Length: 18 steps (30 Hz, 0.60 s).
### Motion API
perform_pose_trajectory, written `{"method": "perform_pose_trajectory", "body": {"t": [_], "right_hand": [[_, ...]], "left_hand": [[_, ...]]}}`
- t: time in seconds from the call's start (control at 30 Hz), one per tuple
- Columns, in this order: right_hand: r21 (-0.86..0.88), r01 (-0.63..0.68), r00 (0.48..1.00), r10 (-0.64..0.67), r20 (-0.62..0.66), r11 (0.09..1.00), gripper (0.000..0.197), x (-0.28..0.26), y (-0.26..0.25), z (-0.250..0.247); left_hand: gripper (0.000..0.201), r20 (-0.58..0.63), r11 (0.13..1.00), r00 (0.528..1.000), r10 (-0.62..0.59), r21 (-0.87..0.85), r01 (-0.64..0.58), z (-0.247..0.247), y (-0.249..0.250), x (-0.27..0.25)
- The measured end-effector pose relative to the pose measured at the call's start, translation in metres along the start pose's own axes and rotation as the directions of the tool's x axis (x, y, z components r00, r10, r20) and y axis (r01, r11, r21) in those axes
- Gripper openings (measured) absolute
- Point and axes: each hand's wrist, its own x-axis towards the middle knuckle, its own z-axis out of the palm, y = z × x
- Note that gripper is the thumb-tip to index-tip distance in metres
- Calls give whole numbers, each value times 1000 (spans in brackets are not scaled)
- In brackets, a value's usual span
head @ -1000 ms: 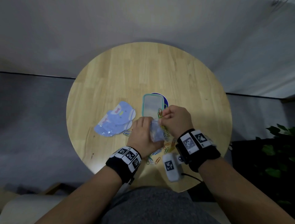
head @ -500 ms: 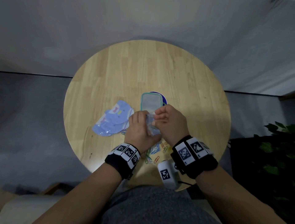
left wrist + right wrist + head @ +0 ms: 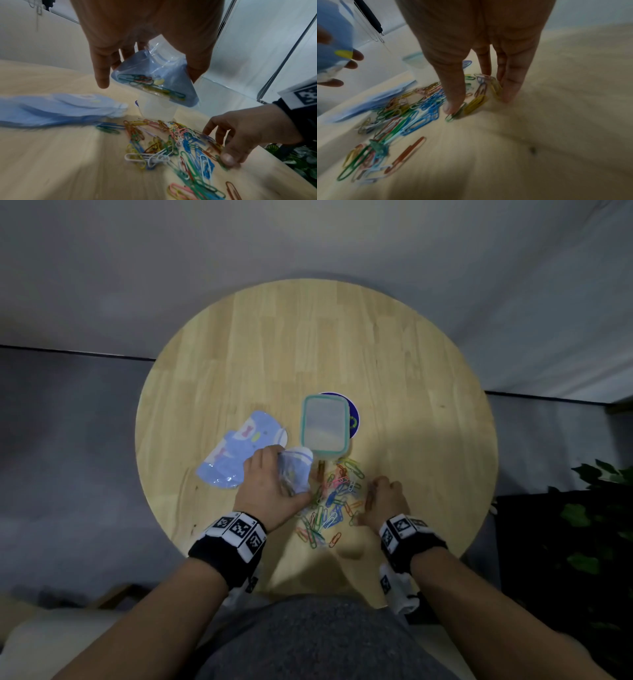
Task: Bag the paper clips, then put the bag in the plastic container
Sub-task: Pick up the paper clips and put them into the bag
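Observation:
My left hand (image 3: 274, 474) grips a small clear-blue zip bag (image 3: 296, 470) by its top, just above the table, left of the clip pile. Inside the bag (image 3: 154, 79) lie several coloured paper clips. Loose paper clips (image 3: 334, 501) are heaped on the table between my hands. My right hand (image 3: 479, 102) is down on the heap's right edge, its thumb and fingers closing round a few yellow and purple clips (image 3: 481, 92). The plastic container (image 3: 303, 422), clear with a teal rim, stands just beyond the heap.
A stack of spare blue bags (image 3: 239, 450) lies left of the container. A dark blue round disc (image 3: 353, 419) shows from under the container's right side. The round wooden table (image 3: 342, 344) ends close behind my wrists. A green plant (image 3: 603, 508) stands at the right.
My right hand left the bag's mouth and dropped right onto the clip heap. My left hand carried the bag a little to the left.

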Motion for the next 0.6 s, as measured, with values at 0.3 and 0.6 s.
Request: {"method": "perform_pose_trajectory", "body": {"t": [0.3,0.6], "right_hand": [[34,133,978,-125,-166,991,18,18,-22,19],[174,111,985,-86,-147,978,47,19,-25,15]], "left_hand": [[80,50,995,998,25,99,-30,-1,-3,-7],[81,75,995,997,-5,97,-2,-1,-7,-6]]}}
